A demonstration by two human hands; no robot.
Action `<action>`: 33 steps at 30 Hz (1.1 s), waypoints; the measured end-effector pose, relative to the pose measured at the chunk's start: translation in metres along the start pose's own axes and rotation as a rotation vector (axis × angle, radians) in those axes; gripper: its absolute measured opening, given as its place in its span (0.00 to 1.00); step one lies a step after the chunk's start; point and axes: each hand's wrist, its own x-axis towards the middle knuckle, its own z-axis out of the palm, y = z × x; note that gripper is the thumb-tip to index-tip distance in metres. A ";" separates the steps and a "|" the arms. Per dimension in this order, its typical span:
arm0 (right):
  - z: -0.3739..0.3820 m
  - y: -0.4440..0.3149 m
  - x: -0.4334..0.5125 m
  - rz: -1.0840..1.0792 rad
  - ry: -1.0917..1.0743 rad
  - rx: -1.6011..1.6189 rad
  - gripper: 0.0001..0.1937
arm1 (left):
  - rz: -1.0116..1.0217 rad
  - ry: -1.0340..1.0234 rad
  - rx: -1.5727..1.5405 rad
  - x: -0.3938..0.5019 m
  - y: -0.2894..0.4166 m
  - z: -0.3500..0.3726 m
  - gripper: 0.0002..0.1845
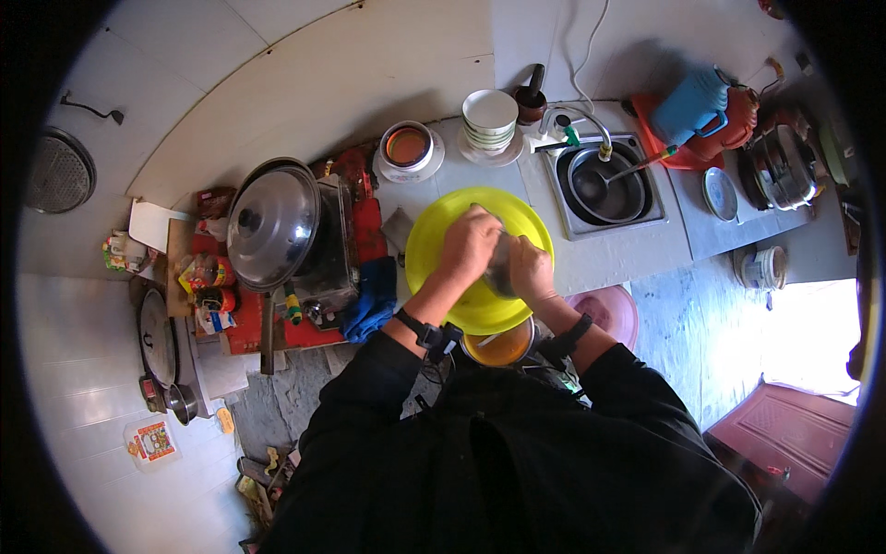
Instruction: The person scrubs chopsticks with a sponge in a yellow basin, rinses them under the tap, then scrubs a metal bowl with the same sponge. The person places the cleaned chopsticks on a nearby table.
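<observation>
Before me on the counter stands a large yellow-green plastic basin (436,208). Both hands are over it, close together. Between them is a dark grey, rounded thing (500,266), blurred and partly covered by my fingers; it looks like metal, but its kind is unclear. My left hand (476,242), fingers curled, touches its upper left side. My right hand (531,266) is closed at its right edge. What lies under the fingers is hidden. A black strap is round each wrist.
Left is a lidded wok (273,228) on a stove, with a blue cloth (374,298) nearby. Stacked bowls (490,114) stand behind the basin. At right, a sink (654,211) holds a metal pot and ladle. Thermos flasks (692,107) stand beyond. A pink basin (612,311) is below the counter.
</observation>
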 end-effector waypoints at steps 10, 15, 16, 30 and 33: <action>-0.002 -0.003 -0.005 0.022 0.000 0.062 0.16 | 0.109 -0.018 0.087 -0.021 0.008 -0.010 0.08; -0.007 0.002 -0.005 0.041 -0.016 0.088 0.16 | -0.036 0.063 0.055 -0.001 -0.038 0.002 0.04; -0.011 -0.003 -0.004 0.049 -0.023 0.097 0.16 | -0.070 0.055 0.109 0.004 -0.046 0.001 0.05; -0.004 0.000 -0.005 0.055 0.001 0.070 0.16 | -0.198 0.007 0.126 -0.003 0.016 0.016 0.17; -0.007 0.000 -0.003 0.018 -0.008 0.105 0.17 | -0.102 0.048 0.171 -0.012 0.013 0.020 0.18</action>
